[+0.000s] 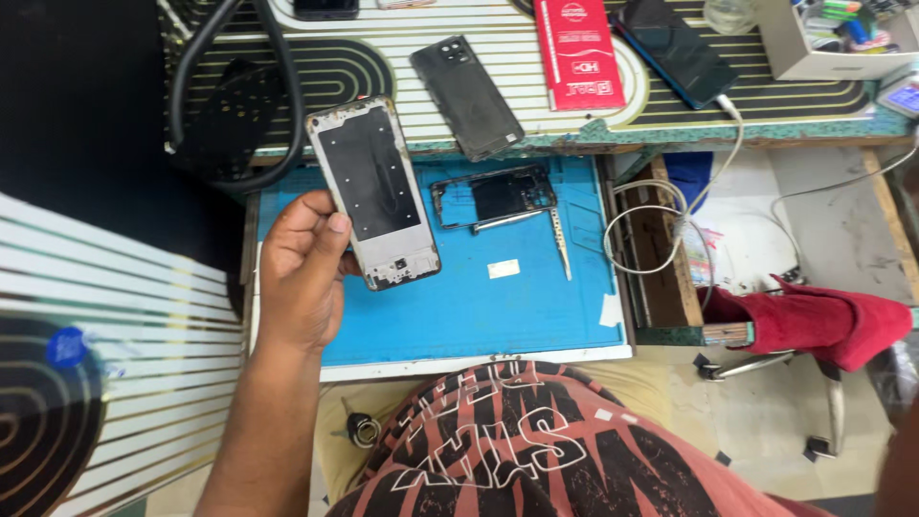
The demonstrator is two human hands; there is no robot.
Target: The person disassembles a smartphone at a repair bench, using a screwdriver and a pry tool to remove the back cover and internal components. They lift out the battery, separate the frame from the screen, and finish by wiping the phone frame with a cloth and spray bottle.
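- Your left hand grips a stripped grey phone frame with a black inner panel, lifted over the blue work mat.
- Just right of it, a black inner phone frame and metal tweezers lie on the mat.
- A dark back cover rests on the striped bench.
- Your right hand is out of view.

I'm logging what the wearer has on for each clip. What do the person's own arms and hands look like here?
Only the left hand and its forearm show: both bare, with no glove, sleeve, watch or ring visible. The fingers carry nothing. Below is a red shirt with black streaks and white lettering. The right hand is out of view.
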